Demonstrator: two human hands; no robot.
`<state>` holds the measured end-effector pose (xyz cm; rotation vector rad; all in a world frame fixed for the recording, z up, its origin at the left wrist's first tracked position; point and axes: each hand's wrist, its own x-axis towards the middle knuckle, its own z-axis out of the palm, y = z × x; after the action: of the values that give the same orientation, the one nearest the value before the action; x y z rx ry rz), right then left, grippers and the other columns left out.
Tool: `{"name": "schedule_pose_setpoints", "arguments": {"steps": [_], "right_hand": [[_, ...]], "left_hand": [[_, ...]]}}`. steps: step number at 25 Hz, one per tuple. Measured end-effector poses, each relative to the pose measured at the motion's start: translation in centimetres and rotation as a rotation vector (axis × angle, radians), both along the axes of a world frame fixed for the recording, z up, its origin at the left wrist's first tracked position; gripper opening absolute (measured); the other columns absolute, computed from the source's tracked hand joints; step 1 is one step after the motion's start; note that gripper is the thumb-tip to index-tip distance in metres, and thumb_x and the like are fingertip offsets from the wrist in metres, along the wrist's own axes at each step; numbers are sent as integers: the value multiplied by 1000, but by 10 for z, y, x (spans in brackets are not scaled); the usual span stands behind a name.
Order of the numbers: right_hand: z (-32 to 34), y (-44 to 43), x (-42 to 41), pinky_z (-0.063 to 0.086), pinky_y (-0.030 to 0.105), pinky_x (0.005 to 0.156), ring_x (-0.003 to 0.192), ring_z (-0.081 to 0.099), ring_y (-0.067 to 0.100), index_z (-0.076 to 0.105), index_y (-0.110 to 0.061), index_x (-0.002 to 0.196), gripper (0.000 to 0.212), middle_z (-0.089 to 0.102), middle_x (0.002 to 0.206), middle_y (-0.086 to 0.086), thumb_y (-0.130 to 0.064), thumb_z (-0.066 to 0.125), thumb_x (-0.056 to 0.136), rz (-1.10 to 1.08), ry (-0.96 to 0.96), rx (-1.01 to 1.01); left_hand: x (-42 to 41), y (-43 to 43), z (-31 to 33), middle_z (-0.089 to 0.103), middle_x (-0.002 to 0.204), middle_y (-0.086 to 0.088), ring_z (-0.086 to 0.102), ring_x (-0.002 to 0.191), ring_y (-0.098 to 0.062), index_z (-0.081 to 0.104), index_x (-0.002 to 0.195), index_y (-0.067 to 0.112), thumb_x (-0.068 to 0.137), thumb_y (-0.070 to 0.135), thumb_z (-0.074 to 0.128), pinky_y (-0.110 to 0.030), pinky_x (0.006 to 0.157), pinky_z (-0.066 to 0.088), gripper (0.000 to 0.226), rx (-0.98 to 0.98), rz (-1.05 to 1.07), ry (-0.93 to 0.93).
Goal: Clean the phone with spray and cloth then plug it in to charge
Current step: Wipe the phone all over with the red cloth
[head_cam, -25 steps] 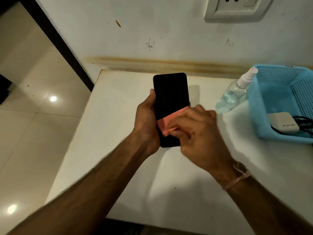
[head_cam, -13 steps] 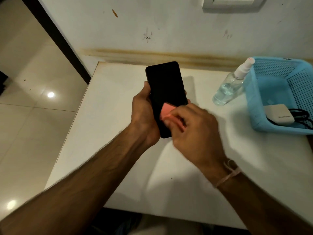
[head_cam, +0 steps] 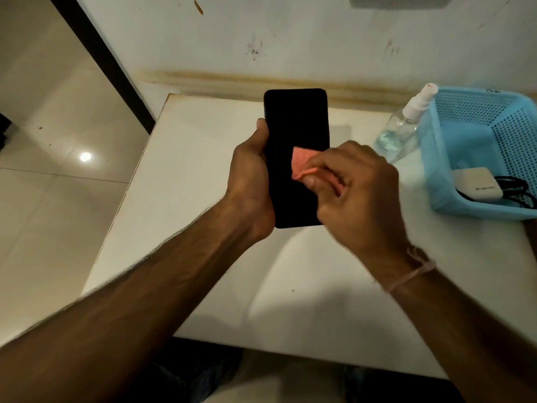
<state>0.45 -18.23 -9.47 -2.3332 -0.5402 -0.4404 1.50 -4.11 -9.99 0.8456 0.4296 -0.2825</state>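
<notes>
A black phone [head_cam: 293,132] with a dark screen is held upright above the white table [head_cam: 186,199]. My left hand [head_cam: 250,181] grips its left edge and back. My right hand [head_cam: 357,187] pinches a small pink cloth [head_cam: 300,162] and presses it on the middle of the screen, covering the phone's lower right side. A clear spray bottle [head_cam: 398,132] with a white nozzle stands to the right, leaning against a blue basket [head_cam: 476,120]. Inside the basket lie a white charger [head_cam: 476,184] and a black cable [head_cam: 514,190].
The table stands against a stained white wall [head_cam: 290,39]. The bottom edge of a wall socket plate [head_cam: 398,0] shows at the top. Tiled floor [head_cam: 58,170] lies to the left of the table. My knees show below the near edge.
The cloth has slid up from the lower part of the screen to its middle. The view has tilted down, so less of the socket shows.
</notes>
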Motion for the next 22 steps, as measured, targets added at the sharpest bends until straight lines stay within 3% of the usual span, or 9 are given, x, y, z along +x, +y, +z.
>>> {"name": "schedule_pose_setpoints", "arguments": {"steps": [5,8,11,14,16,19,22], "right_hand": [[-1,-18,31,51,38,88,93,62,28,72,-7,110,24,67,100,13,-21,67,92,-182,-88,149],[-1,-12,31,52,35,87,94,61,27,73,-8,110,23,64,100,11,-20,69,90,-174,-87,189],[-3,10,12,51,34,80,88,58,26,77,-14,102,19,65,93,5,-11,71,83,-77,-114,115],[-2,13,10,52,35,79,87,57,24,77,-14,103,19,65,93,5,-11,70,86,-24,-134,61],[0,3,18,53,38,81,90,59,25,74,-12,109,20,65,96,7,-16,70,90,-101,-142,119],[4,-7,27,53,38,89,99,60,27,71,-10,116,25,65,107,9,-16,68,92,-209,-145,207],[5,13,17,49,36,93,105,56,25,73,-11,113,23,66,115,3,-9,67,91,-155,-211,171]], "left_hand": [[-12,-19,-1,77,101,-14,75,84,-30,71,115,12,104,58,30,-37,68,62,63,129,-77,-28],[-13,-20,-1,76,108,-14,74,91,-29,73,115,14,102,60,32,-42,78,61,63,114,-84,-14],[-10,-10,-2,75,110,-12,74,98,-28,74,115,13,102,60,31,-37,81,61,65,55,-73,-7],[-7,-6,0,70,116,-15,70,105,-30,67,127,7,102,59,33,-39,92,56,67,-74,-86,-30],[-7,-8,-1,65,126,-19,64,113,-34,60,136,5,102,58,35,-44,101,50,68,-108,-108,-67],[-7,-10,-3,65,123,-18,64,108,-33,60,135,6,102,57,36,-44,99,52,66,-96,-142,-131],[-9,-12,-5,65,129,-19,63,118,-35,60,135,5,103,53,38,-44,103,49,61,-125,-128,-165]]}}
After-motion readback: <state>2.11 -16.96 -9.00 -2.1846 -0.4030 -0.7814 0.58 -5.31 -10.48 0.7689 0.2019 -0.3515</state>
